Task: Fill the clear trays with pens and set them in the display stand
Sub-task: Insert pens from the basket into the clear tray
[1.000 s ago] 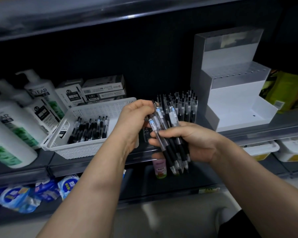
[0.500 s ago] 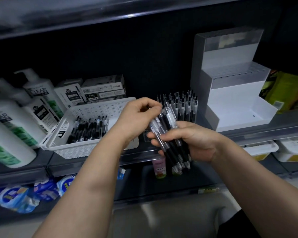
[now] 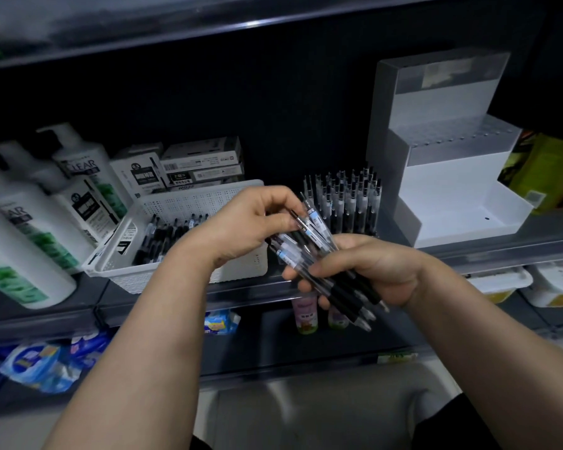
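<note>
Right hand (image 3: 368,271) gripping a bundle of pens (image 3: 306,251), fingers curled under and thumb across the front. The bundle slants, with clicker ends up and to the left and tips poking out down-right past the palm. Left hand (image 3: 254,222) sits just above and to the left, its fingertips pinched on the upper end of the bundle. I cannot tell whether they have one pen or two. Both hands are in the air, in front of the shelf (image 3: 501,251) edge.

Directly behind the bundle I see a clear tray (image 3: 342,203) on the shelf, packed with pens standing upright, caps up. Just to its right is the display stand (image 3: 452,190), white and stepped. Its middle step has a clear top with rows of holes; the top step is too blurred to read.

Left of the hands is a white basket (image 3: 182,196) with loose pens (image 3: 163,235) lying flat inside. My left forearm covers its right end. Pen boxes (image 3: 202,164) are stacked behind the basket, and white pump bottles (image 3: 20,241) with green labels stand at far left.

Yellow-green packs (image 3: 553,170) are at the right edge. On the lower shelf I note two small bottles (image 3: 304,313) under the right hand, blue packets (image 3: 39,362) at left and white tubs (image 3: 498,284) at right.
</note>
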